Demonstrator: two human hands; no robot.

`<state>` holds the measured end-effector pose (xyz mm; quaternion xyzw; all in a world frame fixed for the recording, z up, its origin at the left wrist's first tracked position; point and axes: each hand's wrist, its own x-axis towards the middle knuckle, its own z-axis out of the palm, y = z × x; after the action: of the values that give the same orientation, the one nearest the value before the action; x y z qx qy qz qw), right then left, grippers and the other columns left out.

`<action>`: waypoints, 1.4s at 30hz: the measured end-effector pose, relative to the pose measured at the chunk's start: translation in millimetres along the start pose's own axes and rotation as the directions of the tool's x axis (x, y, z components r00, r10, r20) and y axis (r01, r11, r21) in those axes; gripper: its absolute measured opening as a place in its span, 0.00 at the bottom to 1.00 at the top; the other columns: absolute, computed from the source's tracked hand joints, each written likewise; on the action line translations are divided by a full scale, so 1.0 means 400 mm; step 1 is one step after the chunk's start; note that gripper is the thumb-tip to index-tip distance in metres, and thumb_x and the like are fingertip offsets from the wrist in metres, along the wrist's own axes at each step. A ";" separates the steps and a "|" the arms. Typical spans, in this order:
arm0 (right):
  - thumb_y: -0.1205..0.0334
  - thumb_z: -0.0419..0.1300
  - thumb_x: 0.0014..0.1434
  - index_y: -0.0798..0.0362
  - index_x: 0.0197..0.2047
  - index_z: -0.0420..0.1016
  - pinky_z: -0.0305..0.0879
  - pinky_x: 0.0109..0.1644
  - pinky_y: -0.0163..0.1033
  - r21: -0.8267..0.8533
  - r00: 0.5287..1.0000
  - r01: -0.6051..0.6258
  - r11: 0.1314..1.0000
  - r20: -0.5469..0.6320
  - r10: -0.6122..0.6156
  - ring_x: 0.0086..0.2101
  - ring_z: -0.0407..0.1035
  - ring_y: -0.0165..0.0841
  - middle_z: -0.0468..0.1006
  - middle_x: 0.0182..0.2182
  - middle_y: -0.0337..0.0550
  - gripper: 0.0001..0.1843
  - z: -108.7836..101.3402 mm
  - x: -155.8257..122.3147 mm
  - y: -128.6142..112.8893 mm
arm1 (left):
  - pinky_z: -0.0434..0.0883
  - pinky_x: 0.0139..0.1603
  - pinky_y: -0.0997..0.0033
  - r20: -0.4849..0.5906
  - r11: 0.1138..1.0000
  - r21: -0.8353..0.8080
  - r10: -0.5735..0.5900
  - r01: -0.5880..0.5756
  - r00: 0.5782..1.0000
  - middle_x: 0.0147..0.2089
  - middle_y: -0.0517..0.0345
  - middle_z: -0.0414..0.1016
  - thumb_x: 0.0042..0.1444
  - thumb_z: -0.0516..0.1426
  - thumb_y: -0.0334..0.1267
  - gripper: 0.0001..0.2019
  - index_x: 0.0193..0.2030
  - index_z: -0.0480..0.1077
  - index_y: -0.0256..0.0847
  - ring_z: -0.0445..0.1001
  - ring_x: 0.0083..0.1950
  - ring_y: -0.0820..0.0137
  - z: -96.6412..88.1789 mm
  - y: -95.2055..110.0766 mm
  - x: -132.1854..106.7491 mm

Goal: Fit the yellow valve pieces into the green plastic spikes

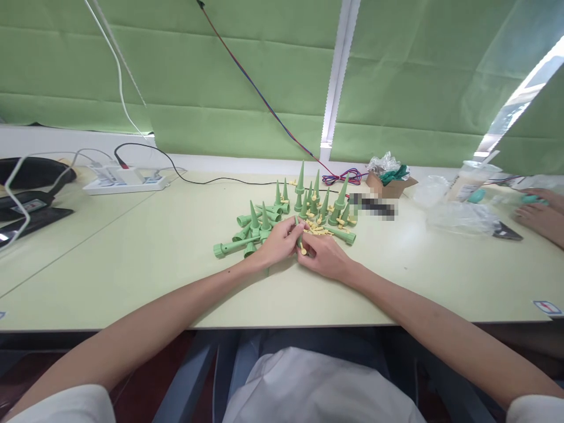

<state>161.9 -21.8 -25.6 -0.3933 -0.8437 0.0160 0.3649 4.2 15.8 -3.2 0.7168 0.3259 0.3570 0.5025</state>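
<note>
Both hands meet over the near edge of a group of green plastic cones. My left hand [281, 241] is closed round a slim green cone [299, 239], its tip poking up past the thumb. From below, my right hand [326, 255] pinches a small yellow plastic piece [304, 251] at the cone's lower end. Whether the two parts are joined cannot be made out. Loose green cones [229, 247] lie to the left, while several others [300, 182] stand upright behind the hands. A pile of little yellow pieces [318, 229] rests just beyond my right hand.
Far left are a white power strip [127, 179] with cables and a black bag [30, 176]. A cardboard box [390, 185], a coil of red-blue wire [343, 176], a plastic cup [469, 179] and plastic bags [458, 217] sit at the back right. Another person's hand [544, 211] appears far right.
</note>
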 end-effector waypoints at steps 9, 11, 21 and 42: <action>0.66 0.54 0.57 0.51 0.28 0.58 0.48 0.28 0.34 -0.042 0.999 -0.038 0.998 0.027 0.039 0.21 0.52 0.27 0.64 0.21 0.35 0.08 0.001 0.001 -0.002 | 0.59 0.18 0.75 -0.034 0.998 0.060 0.004 -0.002 0.999 0.24 0.62 0.69 0.65 0.50 0.52 0.16 0.41 0.65 0.40 0.61 0.18 0.76 -0.002 -0.004 0.001; 0.65 0.54 0.58 0.51 0.28 0.59 0.47 0.28 0.35 -0.066 0.998 -0.050 0.997 0.021 0.052 0.21 0.53 0.27 0.65 0.21 0.35 0.08 0.000 0.002 -0.006 | 0.60 0.20 0.74 -0.061 0.993 0.118 0.035 -0.027 0.998 0.25 0.61 0.70 0.65 0.49 0.52 0.17 0.39 0.65 0.40 0.62 0.19 0.75 -0.003 -0.001 0.000; 0.56 0.54 0.68 0.53 0.31 0.67 0.50 0.29 0.36 -0.125 0.988 -0.131 0.983 0.060 0.140 0.22 0.62 0.31 0.70 0.20 0.38 0.15 -0.012 0.012 -0.007 | 0.60 0.25 0.72 -0.246 0.919 0.382 0.200 -0.095 0.948 0.27 0.60 0.68 0.65 0.50 0.49 0.18 0.28 0.60 0.40 0.62 0.25 0.74 -0.011 0.019 -0.003; 0.55 0.56 0.66 0.52 0.22 0.61 0.49 0.27 0.35 0.034 0.959 -0.283 0.958 0.016 0.283 0.19 0.56 0.28 0.65 0.16 0.34 0.21 -0.004 -0.002 0.001 | 0.62 0.28 0.72 -0.235 0.949 0.295 0.190 -0.116 0.953 0.30 0.59 0.71 0.65 0.51 0.50 0.16 0.34 0.66 0.40 0.66 0.27 0.73 0.009 0.035 -0.021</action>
<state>163.3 -22.4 -25.0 -0.5032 -0.7804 0.0855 0.3612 4.1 3.2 7.8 0.7502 0.3788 0.4370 0.3205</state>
